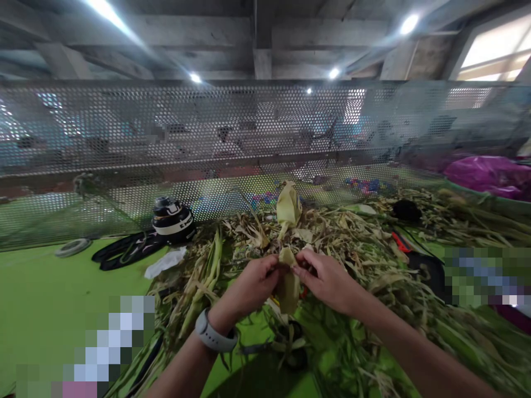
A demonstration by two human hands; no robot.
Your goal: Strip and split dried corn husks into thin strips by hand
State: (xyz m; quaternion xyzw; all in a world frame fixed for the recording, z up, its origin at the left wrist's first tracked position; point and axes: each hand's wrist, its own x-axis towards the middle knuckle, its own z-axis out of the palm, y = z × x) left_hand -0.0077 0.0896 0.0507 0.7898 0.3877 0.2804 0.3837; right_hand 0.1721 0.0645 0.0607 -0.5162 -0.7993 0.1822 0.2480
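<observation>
Between my two hands is a pale yellow-green strip of corn husk (289, 293), hanging down at the middle of the view. My left hand (260, 281), with a light wristband (215, 333) on its wrist, pinches the strip's left edge. On the opposite edge, the fingers of my right hand (324, 278) are closed on the same strip. Just beyond my hands stands a rounded, folded husk piece (288, 205) with a gathered lower end. Below the strip, part of a dark round object (295, 354) shows among scraps; its kind is unclear.
Loose dry husks (352, 237) cover much of the green tabletop (37, 282). A black-and-white container (172, 221), dark coiled strap (124, 251) and white crumpled piece (166, 262) lie left. A perforated screen (199, 127) runs behind. Purple plastic (485, 174) sits at far right.
</observation>
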